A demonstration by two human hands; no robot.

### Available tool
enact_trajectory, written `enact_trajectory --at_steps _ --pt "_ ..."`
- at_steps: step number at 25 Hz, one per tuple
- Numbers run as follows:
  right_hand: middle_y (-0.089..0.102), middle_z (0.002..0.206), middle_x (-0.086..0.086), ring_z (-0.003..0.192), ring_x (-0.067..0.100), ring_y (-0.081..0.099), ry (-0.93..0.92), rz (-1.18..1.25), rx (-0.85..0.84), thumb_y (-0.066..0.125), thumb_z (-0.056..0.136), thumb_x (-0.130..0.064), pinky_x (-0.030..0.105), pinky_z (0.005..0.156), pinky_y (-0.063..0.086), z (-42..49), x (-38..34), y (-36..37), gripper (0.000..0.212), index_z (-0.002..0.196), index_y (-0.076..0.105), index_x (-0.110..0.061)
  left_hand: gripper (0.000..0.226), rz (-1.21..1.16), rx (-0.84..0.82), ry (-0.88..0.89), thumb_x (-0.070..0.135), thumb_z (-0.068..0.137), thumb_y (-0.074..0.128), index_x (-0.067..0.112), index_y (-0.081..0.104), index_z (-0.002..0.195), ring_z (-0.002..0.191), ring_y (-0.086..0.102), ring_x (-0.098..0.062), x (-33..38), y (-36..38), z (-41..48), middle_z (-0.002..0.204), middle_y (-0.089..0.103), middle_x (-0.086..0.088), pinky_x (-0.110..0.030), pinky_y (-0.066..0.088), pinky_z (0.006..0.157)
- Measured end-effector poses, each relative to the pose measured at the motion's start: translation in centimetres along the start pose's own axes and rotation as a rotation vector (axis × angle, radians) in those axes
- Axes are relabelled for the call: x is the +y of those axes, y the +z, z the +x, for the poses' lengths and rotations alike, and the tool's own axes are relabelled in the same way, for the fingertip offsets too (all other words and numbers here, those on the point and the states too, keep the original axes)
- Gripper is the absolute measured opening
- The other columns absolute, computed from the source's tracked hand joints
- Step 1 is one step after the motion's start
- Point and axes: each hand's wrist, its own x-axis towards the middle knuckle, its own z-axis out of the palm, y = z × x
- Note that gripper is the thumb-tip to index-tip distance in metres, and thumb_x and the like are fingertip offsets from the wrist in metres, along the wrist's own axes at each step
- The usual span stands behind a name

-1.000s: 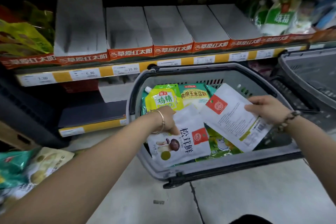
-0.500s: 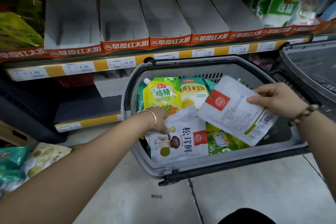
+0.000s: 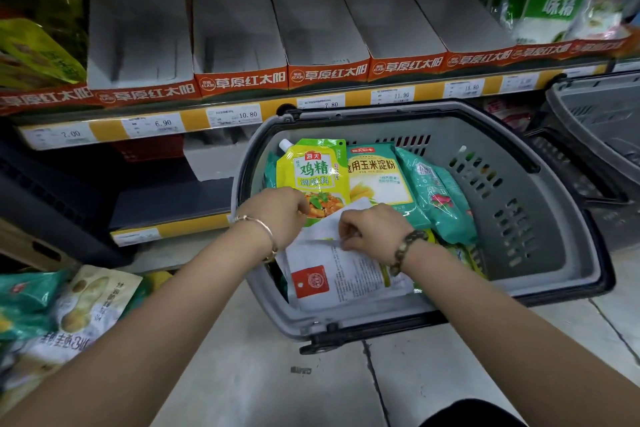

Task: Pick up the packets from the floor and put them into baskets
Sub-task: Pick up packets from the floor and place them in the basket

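A grey basket point(image 3: 540, 218) stands on the floor under the shelves and holds several packets. A white packet point(image 3: 346, 276) with a red label lies back-side up at the basket's near left. My right hand point(image 3: 372, 231) pinches its upper edge. My left hand point(image 3: 282, 215) has its fingers curled at the top left corner of the white packets; what lies under it is hidden. Behind them lie a yellow-green spout pouch point(image 3: 315, 172), a corn starch packet point(image 3: 375, 175) and a teal packet point(image 3: 438, 199).
More packets point(image 3: 69, 305) lie on the floor at the left. A second grey basket point(image 3: 595, 121) stands at the right. Shelves with empty white display boxes point(image 3: 235, 28) and price tags run behind. Bare floor point(image 3: 277, 374) lies in front.
My right hand has brought the red-label white packet left and down onto the other white packet in the basket. Both hands now meet at the packets' top edge.
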Motion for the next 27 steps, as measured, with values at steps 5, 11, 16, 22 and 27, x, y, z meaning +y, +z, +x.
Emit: enact_trajectory --at_steps 5,11,16,22,27 --pt "0.016 0.154 -0.003 0.141 0.019 0.016 -0.045 -0.098 0.015 0.067 0.075 -0.05 0.04 0.111 0.015 -0.7 1.4 1.0 0.081 0.142 0.027 -0.027 0.078 0.317 -0.284 0.11 0.043 0.094 0.044 0.015 -0.004 0.15 0.145 -0.004 -0.029 2.4 4.1 -2.2 0.157 -0.012 -0.012 -0.046 0.014 0.114" --pt "-0.037 0.146 -0.008 0.138 0.02 -0.028 0.047 -0.212 -0.303 0.046 0.062 -0.085 0.054 0.107 -0.016 0.6 3.1 3.1 0.123 0.142 -0.027 -0.026 0.09 0.337 -0.371 -0.015 0.05 0.093 0.043 0.019 -0.025 0.144 0.138 -0.028 -0.033 2.0 5.4 0.1 0.147 -0.037 -0.012 -0.051 0.0 0.115" --pt "-0.04 0.146 0.0 0.135 0.028 -0.035 0.113 -0.334 -0.421 0.041 0.056 -0.092 0.06 0.102 -0.021 1.3 1.9 4.1 0.132 0.138 -0.034 -0.02 0.099 0.34 -0.429 -0.059 0.05 0.089 0.049 0.02 -0.029 0.142 0.133 -0.036 -0.035 1.9 6.7 0.2 0.143 -0.044 -0.011 -0.052 -0.006 0.114" --pt "-0.032 0.15 0.0 0.139 0.025 -0.028 0.133 -0.277 -0.391 0.046 0.059 -0.088 0.058 0.108 -0.015 1.0 1.1 3.3 0.129 0.143 -0.025 -0.021 0.097 0.327 -0.383 -0.053 0.045 0.09 0.053 0.018 -0.021 0.146 0.138 -0.029 -0.034 2.5 6.0 0.0 0.149 -0.035 -0.011 -0.051 0.001 0.116" --pt "-0.007 0.158 0.0 0.145 0.02 -0.005 0.132 -0.105 -0.263 0.042 0.075 -0.077 0.052 0.113 -0.004 0.7 0.7 1.7 0.102 0.149 -0.007 -0.026 0.065 0.125 -0.091 0.04 0.031 0.093 0.048 0.014 0.017 0.148 0.145 0.009 -0.025 2.2 3.9 -1.6 0.158 0.008 -0.009 -0.042 0.016 0.115"
